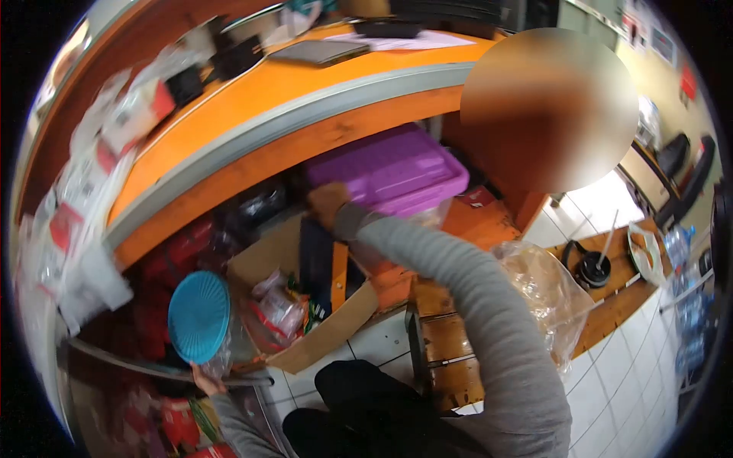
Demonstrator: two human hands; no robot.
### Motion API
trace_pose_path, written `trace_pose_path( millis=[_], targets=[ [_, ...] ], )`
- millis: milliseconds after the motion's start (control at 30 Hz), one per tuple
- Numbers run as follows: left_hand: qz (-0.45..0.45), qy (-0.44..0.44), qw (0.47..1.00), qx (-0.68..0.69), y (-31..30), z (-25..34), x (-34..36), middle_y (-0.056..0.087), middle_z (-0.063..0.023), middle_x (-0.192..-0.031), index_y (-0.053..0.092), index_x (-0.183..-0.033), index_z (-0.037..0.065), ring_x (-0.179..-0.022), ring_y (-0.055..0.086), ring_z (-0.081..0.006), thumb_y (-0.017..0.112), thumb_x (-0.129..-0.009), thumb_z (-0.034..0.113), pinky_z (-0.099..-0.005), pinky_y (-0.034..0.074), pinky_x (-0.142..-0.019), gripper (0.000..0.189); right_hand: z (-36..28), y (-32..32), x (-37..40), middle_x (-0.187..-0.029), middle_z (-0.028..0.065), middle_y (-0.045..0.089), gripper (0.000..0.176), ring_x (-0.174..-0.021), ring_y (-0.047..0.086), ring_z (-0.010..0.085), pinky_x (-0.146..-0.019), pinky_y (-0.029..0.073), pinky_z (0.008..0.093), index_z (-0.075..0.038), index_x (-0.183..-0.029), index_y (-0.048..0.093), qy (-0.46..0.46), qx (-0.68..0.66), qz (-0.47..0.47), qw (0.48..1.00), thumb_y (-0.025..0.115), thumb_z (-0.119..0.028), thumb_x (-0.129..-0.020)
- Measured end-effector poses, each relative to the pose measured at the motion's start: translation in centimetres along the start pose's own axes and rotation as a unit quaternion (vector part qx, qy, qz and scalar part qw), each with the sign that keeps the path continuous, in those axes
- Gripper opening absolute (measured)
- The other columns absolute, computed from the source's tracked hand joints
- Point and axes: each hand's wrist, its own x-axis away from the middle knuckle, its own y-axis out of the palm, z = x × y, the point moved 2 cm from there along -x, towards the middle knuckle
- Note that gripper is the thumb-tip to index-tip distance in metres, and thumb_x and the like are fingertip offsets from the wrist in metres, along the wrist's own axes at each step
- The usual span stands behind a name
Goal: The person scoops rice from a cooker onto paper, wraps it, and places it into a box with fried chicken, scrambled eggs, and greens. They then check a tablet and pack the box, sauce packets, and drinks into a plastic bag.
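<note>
My left hand (206, 378) is closed at the lower edge of a round blue ribbed plastic container (199, 317), which is tilted up on its side. Clear plastic film hangs beside these fingers. Farther up, my right hand (330, 202) reaches under the counter, at the left end of a purple plastic bin (382, 172) and above the cardboard box (330, 336); its fingers are blurred. Inside the box are plastic-wrapped packets (281, 311) and a dark flat piece with an orange strip (338, 275).
An orange counter (305, 84) runs overhead with a laptop (321, 52) on it. Bagged goods (114, 126) line its left end. A wooden bench (450, 340) at right holds a clear plastic bag (538, 286) and a black lidded cup (592, 269). Colourful packets lie at lower left.
</note>
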Motion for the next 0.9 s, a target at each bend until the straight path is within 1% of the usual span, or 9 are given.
trace_pose_path(
  millis=[100, 133, 400, 567, 700, 767, 800, 833, 900],
  targets=[
    [0.017, -0.015, 0.999, 0.023, 1.9, 1.0, 1.9, 0.039, -0.0106, -0.138, 0.040, -0.133, 0.003, -0.124, 0.037, -0.0268, 0.055, -0.088, 0.041, -0.0428, 0.031, -0.101, 0.061, 3.3, -3.2, -1.9, -0.089, 0.0226, 0.062, 0.043, -0.089, 0.059, 0.0379, -0.076, 0.047, 0.0475, -0.004, -0.084, 0.065, 0.037, -0.034, 0.000, 0.999, 0.070, -0.042, -0.062],
    [0.010, -0.012, 1.000, 0.024, 1.9, 1.0, 1.9, 0.040, -0.0105, -0.136, 0.040, -0.132, 0.003, -0.124, 0.037, -0.0261, 0.055, -0.088, 0.040, -0.0419, 0.032, -0.100, 0.060, 3.1, -6.0, -3.0, -0.104, 0.0233, 0.059, 0.055, -0.101, 0.055, 0.0385, -0.085, 0.044, 0.0480, -0.004, -0.096, 0.062, 0.057, -0.019, -0.130, 0.990, 0.071, -0.044, -0.059],
    [0.011, 0.014, 0.998, 0.059, 3.4, 1.9, 3.1, 0.050, -0.0085, -0.127, 0.045, -0.126, 0.001, -0.115, 0.046, -0.0227, 0.055, -0.091, 0.032, -0.0376, 0.037, -0.096, 0.048, 7.0, -5.4, -7.6, -0.113, 0.0232, 0.056, 0.066, -0.106, 0.053, 0.0388, -0.089, 0.043, 0.0463, -0.006, -0.111, 0.057, 0.059, 0.058, -0.219, 0.972, 0.070, -0.048, -0.063],
    [-0.035, 0.021, 0.991, 0.127, 2.8, 1.3, 2.1, 0.056, -0.0037, -0.104, 0.055, -0.106, 0.005, -0.098, 0.051, -0.0156, 0.056, -0.090, 0.021, -0.0320, 0.041, -0.085, 0.023, 1.4, -6.5, -3.8, -0.117, 0.0246, 0.054, 0.078, -0.107, 0.053, 0.0396, -0.089, 0.043, 0.0453, -0.006, -0.120, 0.053, -0.007, 0.125, -0.218, 0.968, 0.071, -0.055, -0.061],
    [-0.021, 0.106, 0.989, 0.103, 6.2, 4.7, 5.1, 0.057, -0.0005, -0.092, 0.057, -0.093, 0.007, -0.087, 0.052, -0.0119, 0.060, -0.087, 0.019, -0.0286, 0.042, -0.077, 0.014, -9.2, -5.6, 0.5, -0.100, 0.0213, 0.061, 0.040, -0.096, 0.058, 0.0359, -0.076, 0.048, 0.0442, -0.009, -0.101, 0.062, -0.040, 0.059, -0.204, 0.976, 0.055, -0.044, -0.084],
    [0.025, 0.081, 0.990, 0.109, 7.0, 6.1, 7.3, 0.052, 0.0025, -0.075, 0.056, -0.080, 0.010, -0.071, 0.049, -0.0071, 0.062, -0.085, 0.016, -0.0242, 0.041, -0.065, 0.010, -13.1, -2.1, 2.7, -0.086, 0.0196, 0.060, 0.022, -0.081, 0.060, 0.0350, -0.069, 0.049, 0.0439, -0.008, -0.096, 0.060, -0.328, -0.054, -0.090, 0.939, 0.059, -0.014, -0.075],
    [0.057, 0.075, 0.990, 0.104, 7.6, 6.6, 8.4, 0.051, 0.0031, -0.071, 0.055, -0.076, 0.011, -0.067, 0.047, -0.0059, 0.061, -0.084, 0.015, -0.0228, 0.040, -0.061, 0.012, -17.3, -3.5, 4.2, -0.095, 0.0176, 0.058, 0.036, -0.093, 0.057, 0.0342, -0.078, 0.048, 0.0417, -0.007, -0.102, 0.054, -0.332, -0.188, -0.159, 0.911, 0.058, -0.003, -0.066],
    [0.059, 0.081, 0.990, 0.103, 7.9, 7.1, 9.9, 0.052, 0.0028, -0.071, 0.054, -0.074, 0.010, -0.065, 0.047, -0.0060, 0.062, -0.084, 0.012, -0.0218, 0.039, -0.060, 0.012, -20.0, -2.5, 5.1, -0.111, 0.0207, 0.052, 0.039, -0.102, 0.054, 0.0353, -0.083, 0.046, 0.0419, -0.005, -0.110, 0.047, -0.468, -0.178, -0.013, 0.865, 0.053, -0.004, -0.072],
    [0.078, 0.075, 0.991, 0.075, 7.5, 7.2, 12.3, 0.052, 0.0030, -0.069, 0.053, -0.072, 0.008, -0.062, 0.046, -0.0052, 0.062, -0.083, 0.007, -0.0198, 0.035, -0.057, 0.014, -25.2, -2.9, 6.8, -0.116, 0.0154, 0.046, 0.037, -0.104, 0.049, 0.0346, -0.087, 0.040, 0.0423, -0.007, -0.111, 0.049, -0.474, -0.276, -0.017, 0.836, 0.059, -0.014, -0.076]
  ],
)
